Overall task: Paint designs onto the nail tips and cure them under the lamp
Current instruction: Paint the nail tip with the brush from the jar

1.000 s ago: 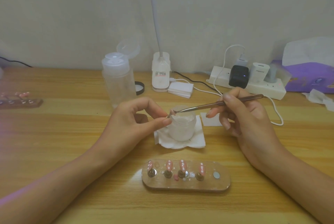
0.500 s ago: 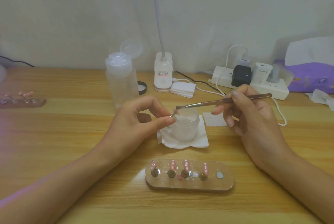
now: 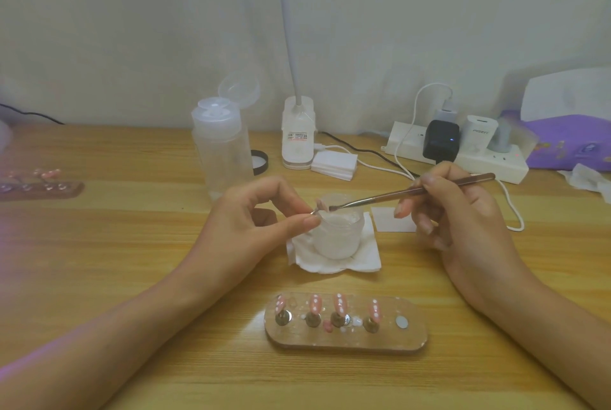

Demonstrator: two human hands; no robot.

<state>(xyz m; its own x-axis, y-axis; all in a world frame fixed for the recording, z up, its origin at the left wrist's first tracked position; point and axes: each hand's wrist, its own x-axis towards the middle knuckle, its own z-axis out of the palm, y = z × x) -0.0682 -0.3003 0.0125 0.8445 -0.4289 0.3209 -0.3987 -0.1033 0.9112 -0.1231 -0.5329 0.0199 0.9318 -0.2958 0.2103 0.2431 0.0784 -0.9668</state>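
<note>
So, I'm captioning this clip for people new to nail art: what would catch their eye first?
The two hands meeting at the centre: the left hand pinches a pink nail tip by its stand over a frosted jar, while the right hand holds a thin brush to it. Next, nearer the camera, the wooden holder carrying four pink dotted nail tips.

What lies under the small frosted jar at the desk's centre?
A white paper tissue lies under the small frosted jar, its edges showing around the base. Its middle is covered by the jar.
</note>
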